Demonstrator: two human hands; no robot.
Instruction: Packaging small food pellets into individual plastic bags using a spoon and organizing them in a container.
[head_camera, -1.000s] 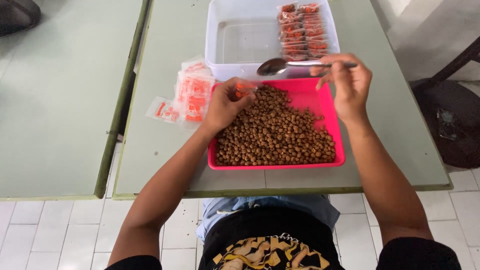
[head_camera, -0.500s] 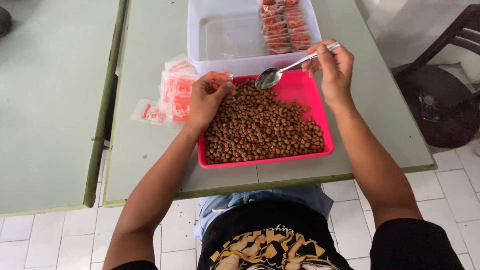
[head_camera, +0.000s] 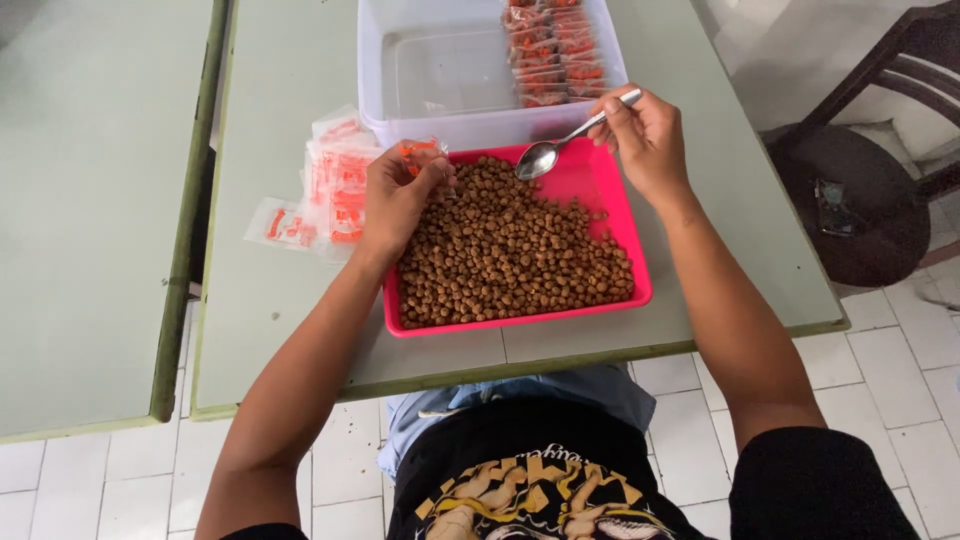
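Though held, spoon (head_camera: 560, 145) beside hand (head_camera: 645, 135).

- One view only, from a camera on the person's head, looking steeply down and slightly forward.
- It sits close above the work: both forearms run up from the bottom edge to the left hand (head_camera: 395, 195) and right hand (head_camera: 645, 140).
- The pink tray (head_camera: 600, 190) on the green table (head_camera: 280, 300) fills the middle.
- The lap and tiled floor (head_camera: 880, 360) show below.
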